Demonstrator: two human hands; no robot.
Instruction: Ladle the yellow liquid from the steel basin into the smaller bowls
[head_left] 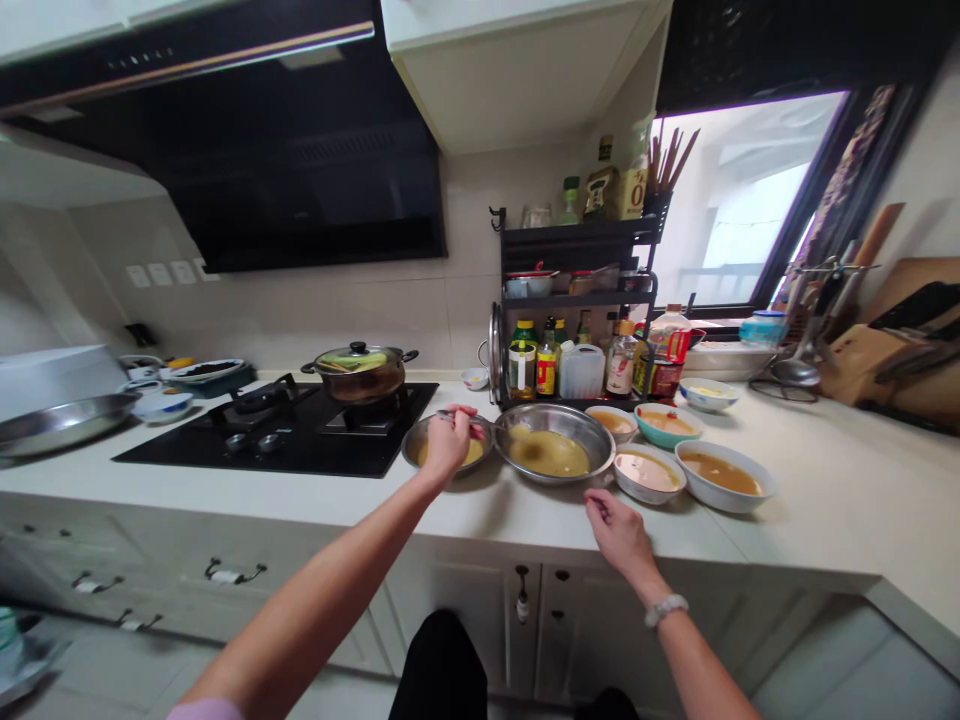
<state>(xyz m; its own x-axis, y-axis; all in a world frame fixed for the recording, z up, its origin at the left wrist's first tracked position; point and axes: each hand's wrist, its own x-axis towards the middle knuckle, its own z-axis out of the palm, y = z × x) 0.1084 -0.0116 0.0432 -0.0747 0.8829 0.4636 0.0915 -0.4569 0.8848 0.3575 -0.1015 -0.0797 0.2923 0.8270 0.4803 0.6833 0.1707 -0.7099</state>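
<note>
My left hand (448, 445) is closed round the thin handle of a metal spoon, above a small steel bowl (411, 456) of yellowish liquid. The spoon's far end seems to reach over the large steel bowl (600, 445), but it is blurred. Yellowish-brown liquid (559, 455) fills the bottom of that large bowl. Near its front right rim, my right hand (621, 532) has its fingers curled in, with nothing visible in them. A patterned bowl of pale pinkish liquid (649, 470) stands just beyond the right hand.
A white bowl of brown liquid (726, 475), a green-rimmed bowl (667, 422) and a smaller bowl (611, 423) cluster at right. A lidded pot (360, 375) sits on the black hob (300, 445). Bottles crowd a black rack (577, 240) behind. Ladles and a knife block (862, 360) stand far right.
</note>
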